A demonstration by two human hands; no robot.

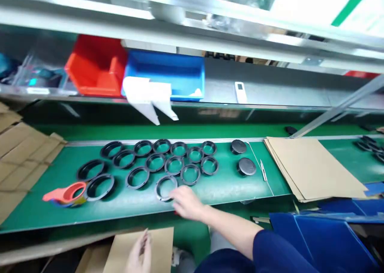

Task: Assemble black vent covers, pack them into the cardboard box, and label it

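Note:
Several black plastic rings (137, 177) lie in loose rows on the green work surface. My right hand (186, 201) is at the front edge of that surface, its fingers closed on the right rim of the nearest ring (166, 187). A small bit of red shows just under this hand. Lower down, my left hand (140, 253) hovers over a brown cardboard flap (162, 241). Its thumb and fingers look apart, with nothing visible between them, though motion smears it a little.
Two black round caps (246, 166) and tweezers (263, 170) lie right of the rings, beside cardboard sheets (315, 167). An orange ring-shaped tool (67, 193) lies left. Stacked cartons (21, 157) border the left end. Overhead, a shelf carries red (99, 71) and blue bins (165, 71).

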